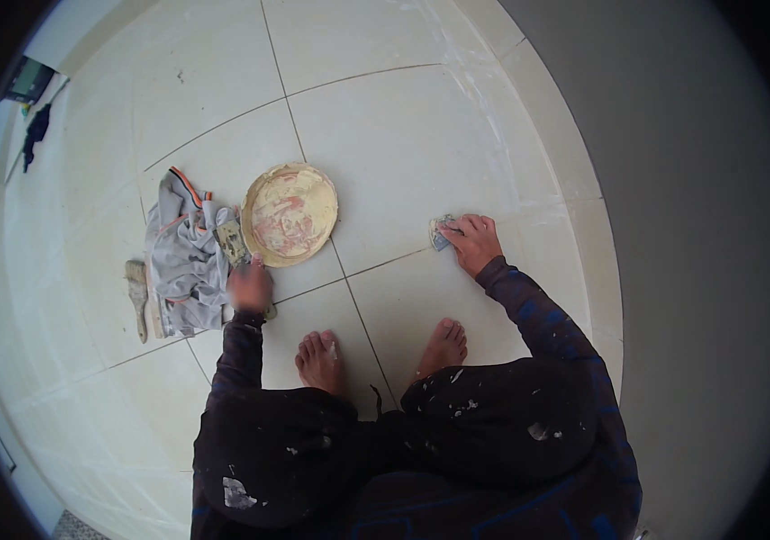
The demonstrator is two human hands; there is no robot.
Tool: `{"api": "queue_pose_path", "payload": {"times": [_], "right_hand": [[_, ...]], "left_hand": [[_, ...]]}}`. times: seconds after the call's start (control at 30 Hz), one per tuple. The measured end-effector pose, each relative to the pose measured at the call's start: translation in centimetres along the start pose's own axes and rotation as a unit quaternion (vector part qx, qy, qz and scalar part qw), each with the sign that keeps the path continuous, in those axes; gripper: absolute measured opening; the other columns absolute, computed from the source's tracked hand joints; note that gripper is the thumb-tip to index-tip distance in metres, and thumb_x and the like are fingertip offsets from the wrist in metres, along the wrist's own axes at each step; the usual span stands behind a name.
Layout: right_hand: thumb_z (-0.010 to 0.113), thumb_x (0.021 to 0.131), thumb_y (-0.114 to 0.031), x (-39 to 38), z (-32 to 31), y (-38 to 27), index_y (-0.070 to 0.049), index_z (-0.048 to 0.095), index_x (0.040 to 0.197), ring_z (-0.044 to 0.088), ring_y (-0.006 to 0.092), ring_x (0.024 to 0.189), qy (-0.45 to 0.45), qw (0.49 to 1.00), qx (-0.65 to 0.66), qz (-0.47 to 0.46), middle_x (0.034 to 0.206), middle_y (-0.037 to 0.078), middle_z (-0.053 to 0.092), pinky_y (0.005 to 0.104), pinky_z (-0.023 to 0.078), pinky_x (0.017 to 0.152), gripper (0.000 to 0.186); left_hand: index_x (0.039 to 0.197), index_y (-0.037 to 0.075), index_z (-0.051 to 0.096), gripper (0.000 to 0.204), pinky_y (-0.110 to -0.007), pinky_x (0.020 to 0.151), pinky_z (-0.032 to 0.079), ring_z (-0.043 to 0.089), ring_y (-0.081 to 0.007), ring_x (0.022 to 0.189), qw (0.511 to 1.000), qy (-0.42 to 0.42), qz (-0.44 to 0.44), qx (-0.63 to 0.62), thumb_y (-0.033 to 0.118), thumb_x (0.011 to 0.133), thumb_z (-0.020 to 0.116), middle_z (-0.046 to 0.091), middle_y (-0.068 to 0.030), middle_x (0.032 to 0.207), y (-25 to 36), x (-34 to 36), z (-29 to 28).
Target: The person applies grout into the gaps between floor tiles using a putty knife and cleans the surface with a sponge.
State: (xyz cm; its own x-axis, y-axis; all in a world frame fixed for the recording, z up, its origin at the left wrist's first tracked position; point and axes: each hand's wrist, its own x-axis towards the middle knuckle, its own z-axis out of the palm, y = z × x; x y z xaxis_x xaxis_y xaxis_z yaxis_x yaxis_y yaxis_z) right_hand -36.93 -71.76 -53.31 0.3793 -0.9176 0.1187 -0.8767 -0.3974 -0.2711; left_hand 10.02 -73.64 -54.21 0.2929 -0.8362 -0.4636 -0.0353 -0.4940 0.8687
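Observation:
My left hand (252,286), blurred by motion, is closed around a putty knife (231,243) with a paste-smeared blade. That blade lies beside the left rim of a shallow round basin (334,220), coated inside with cream paste over reddish patches. Farther right, my right hand (480,245) pinches a small grey-blue scraper (443,236) with cream smears. Its edge meets the tiled floor (403,171) at the right end of a dark joint line. Under the right fingers, part of the scraper is hidden.
A crumpled grey cloth (189,261) with orange and black trim lies left of the basin. Beside it is a used paintbrush (136,297). A grey wall (691,270) rises at the right behind a low tile border. My bare feet (320,360) stand close by.

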Motion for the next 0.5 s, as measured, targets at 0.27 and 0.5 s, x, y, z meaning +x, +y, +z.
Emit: {"api": "queue_pose_path", "payload": {"times": [0.27,0.5], "right_hand": [[0.064,0.081,-0.007,0.5,-0.9,1.5,-0.01,0.07,0.109,0.056,0.0301,0.101,0.067,0.942,0.077,0.321,0.102,0.006,0.06,0.0452,0.043,0.088,0.029],[0.061,0.083,-0.007,1.2,1.3,-9.4,-0.002,0.065,0.104,0.056,0.0347,0.099,-0.017,0.978,0.042,0.202,0.099,0.014,0.057,0.0453,0.047,0.083,0.022]], "left_hand": [[0.104,0.006,0.057,0.031,-0.024,0.046,0.041,0.051,-0.0086,0.049,0.999,-0.007,0.032,0.023,0.033,0.094,0.069,0.057,0.0014,0.072,-0.7,0.4,0.4],[0.104,0.007,0.059,0.027,-0.023,0.047,0.039,0.05,-0.0074,0.05,0.999,0.013,0.04,-0.013,0.03,0.094,0.07,0.057,0.003,0.071,-0.1,-0.1,0.0]]}}
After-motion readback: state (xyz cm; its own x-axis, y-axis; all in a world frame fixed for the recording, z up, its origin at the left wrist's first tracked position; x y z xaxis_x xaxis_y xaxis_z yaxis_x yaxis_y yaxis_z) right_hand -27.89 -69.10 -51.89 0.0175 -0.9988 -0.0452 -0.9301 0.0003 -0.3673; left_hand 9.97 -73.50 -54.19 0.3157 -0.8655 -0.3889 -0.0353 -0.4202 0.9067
